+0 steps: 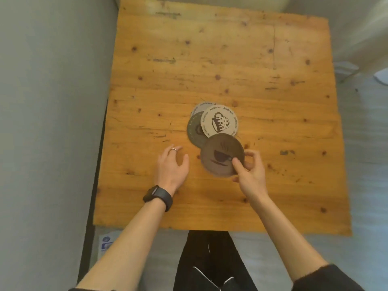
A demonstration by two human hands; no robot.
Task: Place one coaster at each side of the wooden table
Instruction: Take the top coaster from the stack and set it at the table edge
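A loose pile of round coasters lies near the middle of the wooden table [210,59]. On top is a pale coaster with a mug drawing [219,121]. Under it lie a grey coaster [195,131] and another pale coaster [202,107], mostly hidden. My right hand [249,169] pinches the right edge of a dark brown coaster with a steaming cup print [219,156], which overlaps the near side of the pile. My left hand [172,166] hovers over the table left of that coaster, fingers apart and holding nothing, with a ring on one finger.
A grey wall [52,122] runs close along the table's left edge. Pale floor [367,143] lies to the right, with a white object at the far right. My dark trousers [210,259] stand at the table's near edge. A black watch [157,196] is on my left wrist.
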